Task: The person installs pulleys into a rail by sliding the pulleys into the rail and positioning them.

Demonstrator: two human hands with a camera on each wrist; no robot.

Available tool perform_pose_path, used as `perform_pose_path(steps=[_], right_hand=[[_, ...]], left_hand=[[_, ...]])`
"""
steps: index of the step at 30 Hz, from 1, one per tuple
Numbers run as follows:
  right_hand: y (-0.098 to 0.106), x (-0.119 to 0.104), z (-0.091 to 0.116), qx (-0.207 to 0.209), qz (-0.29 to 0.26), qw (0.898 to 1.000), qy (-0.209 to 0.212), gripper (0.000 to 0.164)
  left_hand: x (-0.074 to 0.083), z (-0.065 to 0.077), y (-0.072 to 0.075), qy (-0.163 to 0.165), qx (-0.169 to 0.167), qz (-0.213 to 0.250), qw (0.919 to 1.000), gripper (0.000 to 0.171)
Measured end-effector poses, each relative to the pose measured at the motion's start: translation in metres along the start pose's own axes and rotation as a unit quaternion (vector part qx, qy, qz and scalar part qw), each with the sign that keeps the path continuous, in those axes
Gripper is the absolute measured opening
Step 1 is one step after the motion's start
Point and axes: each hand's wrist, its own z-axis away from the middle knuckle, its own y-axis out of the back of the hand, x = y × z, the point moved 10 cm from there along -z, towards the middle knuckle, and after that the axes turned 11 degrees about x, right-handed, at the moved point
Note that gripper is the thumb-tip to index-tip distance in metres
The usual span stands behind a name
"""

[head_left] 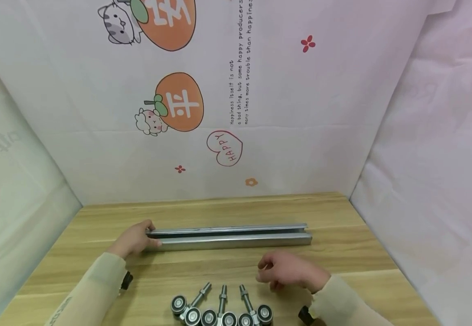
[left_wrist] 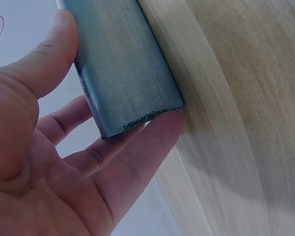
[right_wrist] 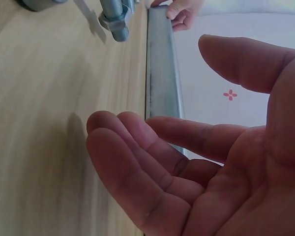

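A long silver metal channel rail (head_left: pixel 236 242) with a slot along its upper side lies crosswise on the wooden table. My left hand (head_left: pixel 135 239) holds the rail's left end, thumb on the near side and fingers around the end and far side. In the left wrist view, the cut end of the rail rests against the fingers. My right hand (head_left: pixel 286 271) is just in front of the rail's right part, fingers loosely bent and holding nothing. To its left are several black-and-silver rollers (head_left: pixel 178 304) with threaded bolts (head_left: pixel 223 294) and nuts, partly cut off by the lower frame edge.
The wooden tabletop (head_left: pixel 211 208) meets a white printed cloth (head_left: pixel 284 145) at the back. White cloth walls stand at the left and right (head_left: pixel 435 172). Dark wrist straps (head_left: pixel 126 280) sit at both sleeves.
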Motion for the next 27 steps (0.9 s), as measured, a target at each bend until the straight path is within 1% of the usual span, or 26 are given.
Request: perform_pose_path(steps=[10, 20, 27], right_hand=[[-0.011, 0.004, 0.002, -0.014, -0.012, 1.0, -0.013, 0.042], [-0.021, 0.007, 0.002, -0.043, -0.03, 0.998, -0.032, 0.04], [-0.03, 0.008, 0.004, -0.048, -0.054, 0.997, -0.03, 0.033]], left_hand=[[0.0, -0.001, 0.0, 0.002, -0.003, -0.006, 1.0, 0.059], [-0.002, -0.004, -0.001, 0.005, -0.005, -0.014, 0.9999, 0.06], [-0.002, -0.003, -0.001, 0.004, -0.004, -0.018, 0.9998, 0.06]])
